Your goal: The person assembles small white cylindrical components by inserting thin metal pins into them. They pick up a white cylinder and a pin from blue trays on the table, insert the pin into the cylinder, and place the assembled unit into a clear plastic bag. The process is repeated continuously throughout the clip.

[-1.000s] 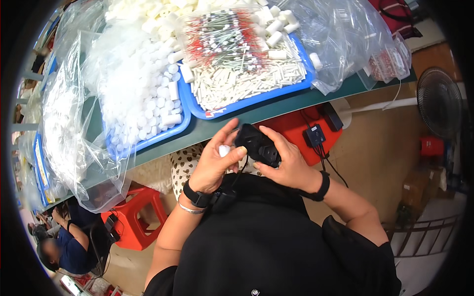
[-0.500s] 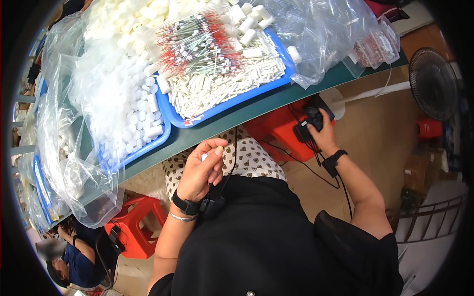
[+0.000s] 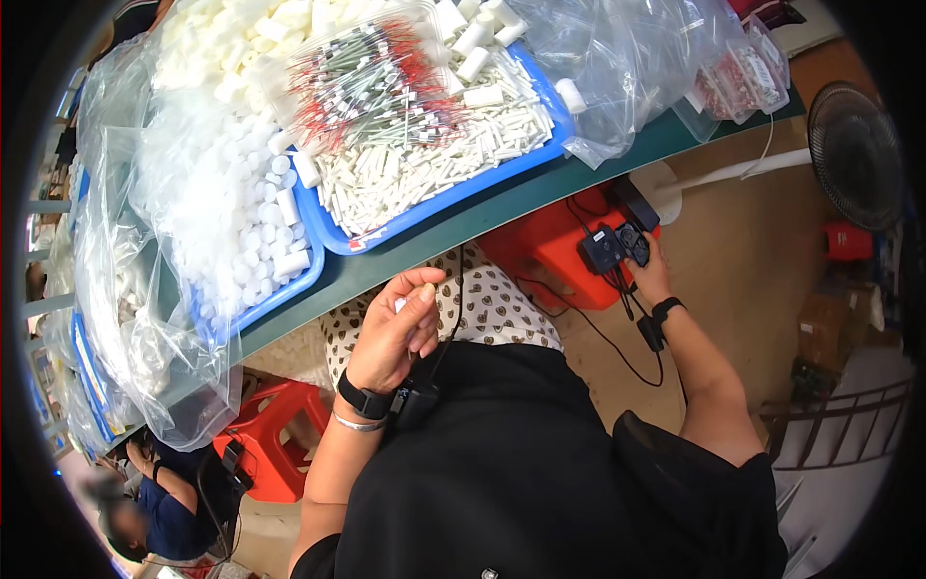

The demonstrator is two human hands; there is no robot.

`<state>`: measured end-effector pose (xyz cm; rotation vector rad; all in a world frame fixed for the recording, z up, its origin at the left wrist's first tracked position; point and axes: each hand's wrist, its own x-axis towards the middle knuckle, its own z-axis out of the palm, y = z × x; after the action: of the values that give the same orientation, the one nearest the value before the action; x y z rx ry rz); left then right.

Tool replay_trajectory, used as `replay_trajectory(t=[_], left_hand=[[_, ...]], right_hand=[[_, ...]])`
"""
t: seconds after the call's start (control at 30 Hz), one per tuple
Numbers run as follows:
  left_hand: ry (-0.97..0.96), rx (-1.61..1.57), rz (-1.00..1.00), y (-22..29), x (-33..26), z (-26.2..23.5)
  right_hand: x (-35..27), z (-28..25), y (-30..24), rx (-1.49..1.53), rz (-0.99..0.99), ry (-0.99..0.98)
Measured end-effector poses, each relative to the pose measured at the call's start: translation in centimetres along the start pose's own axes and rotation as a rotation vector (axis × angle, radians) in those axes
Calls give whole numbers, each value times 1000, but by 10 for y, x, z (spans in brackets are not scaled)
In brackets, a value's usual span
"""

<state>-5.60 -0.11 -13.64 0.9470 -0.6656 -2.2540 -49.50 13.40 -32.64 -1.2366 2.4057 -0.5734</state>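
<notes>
At red stool [image 3: 540, 259] on R, black device [image 3: 633, 243], between both hands 1 s ago, now at R hand [image 3: 652, 275], fingers part-curled, grip unclear, L hand [image 3: 394, 326] closed loosely round small white pc [image 3: 400, 305]

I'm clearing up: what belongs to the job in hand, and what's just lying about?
In use: small white piece in the left hand; black device at the right hand; likely the blue tray.

Apparently lying about: fan, cardboard box.
</notes>
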Motion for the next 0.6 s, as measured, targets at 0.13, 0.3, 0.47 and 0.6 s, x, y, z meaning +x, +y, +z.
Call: replay_trajectory(t=[0.13,0.3,0.47,0.6], left_hand=[[-3,-8,-2,-1,1,0],[15,-4,-1,-1,0,2],[8,-29,38,-2,0,-3],[64,-62,203,2,1,0]], right_hand=[[11,19,14,18,104,19],[19,39,40,201,256,49],[31,39,47,425,448,255],[49,5,18,301,89,612]])
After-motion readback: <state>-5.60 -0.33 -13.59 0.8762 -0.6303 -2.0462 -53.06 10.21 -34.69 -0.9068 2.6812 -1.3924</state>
